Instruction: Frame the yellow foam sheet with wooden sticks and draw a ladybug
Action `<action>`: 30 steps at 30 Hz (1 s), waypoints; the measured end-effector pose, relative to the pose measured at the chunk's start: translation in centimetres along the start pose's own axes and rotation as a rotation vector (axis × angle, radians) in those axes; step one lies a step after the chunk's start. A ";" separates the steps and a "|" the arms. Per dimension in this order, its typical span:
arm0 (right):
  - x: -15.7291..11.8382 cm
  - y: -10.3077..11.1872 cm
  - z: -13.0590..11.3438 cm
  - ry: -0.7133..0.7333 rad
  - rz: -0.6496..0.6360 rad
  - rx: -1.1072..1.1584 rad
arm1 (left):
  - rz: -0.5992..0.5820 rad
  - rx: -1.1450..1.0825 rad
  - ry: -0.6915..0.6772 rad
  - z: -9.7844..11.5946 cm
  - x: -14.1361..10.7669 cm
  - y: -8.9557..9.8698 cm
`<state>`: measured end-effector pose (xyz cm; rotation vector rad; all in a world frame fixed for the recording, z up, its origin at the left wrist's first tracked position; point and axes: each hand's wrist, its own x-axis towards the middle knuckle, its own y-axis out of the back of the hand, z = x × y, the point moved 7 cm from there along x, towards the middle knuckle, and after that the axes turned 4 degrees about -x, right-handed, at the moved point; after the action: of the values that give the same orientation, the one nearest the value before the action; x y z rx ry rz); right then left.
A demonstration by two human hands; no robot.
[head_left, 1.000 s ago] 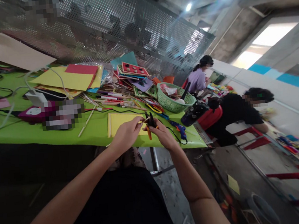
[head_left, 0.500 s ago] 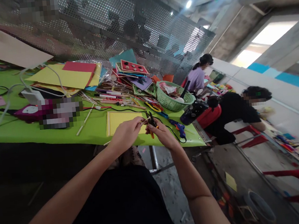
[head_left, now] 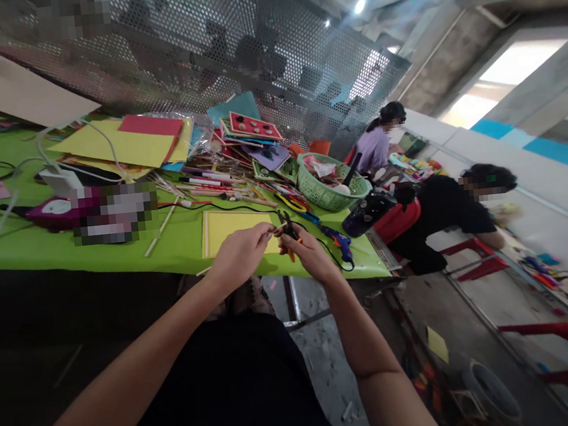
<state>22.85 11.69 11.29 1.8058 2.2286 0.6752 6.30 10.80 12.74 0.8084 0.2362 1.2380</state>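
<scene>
My right hand (head_left: 305, 248) is closed round a pair of pliers (head_left: 290, 229) with orange handles and dark jaws. Between the finger and thumb of my left hand (head_left: 241, 252) is a thin, pale wooden stick (head_left: 279, 229), its end at the pliers' jaws. Whether the jaws are closed on the stick I cannot tell. Both hands are just above the near edge of the table, over a yellow card (head_left: 225, 229) with pale strips along its edges. A blue glue gun (head_left: 340, 242) lies right of my right hand.
A green basket (head_left: 330, 198) stands behind my hands, beside heaped sticks, markers and decorated cards (head_left: 256, 127). Left are a purple power strip (head_left: 60, 211), cables and coloured paper (head_left: 111, 146). Two people (head_left: 375, 144) sit at the right, near red chairs (head_left: 567, 340).
The pliers have tilted and shifted very slightly in my right hand, close to the stick. My left hand stays almost where it was.
</scene>
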 end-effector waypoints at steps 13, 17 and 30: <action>0.0 -0.2 -0.2 0.008 -0.029 0.001 | 0.000 0.008 0.010 0.0 0.0 0.0; 0.0 0.0 -0.3 0.022 -0.022 -0.029 | -0.001 0.014 0.009 0.2 -0.1 0.2; -0.1 0.0 -0.5 0.014 -0.022 -0.076 | -0.001 0.046 0.014 0.2 -0.2 0.1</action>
<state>22.65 11.53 11.71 1.7441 2.1971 0.7596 6.29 10.59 12.86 0.8391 0.2772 1.2419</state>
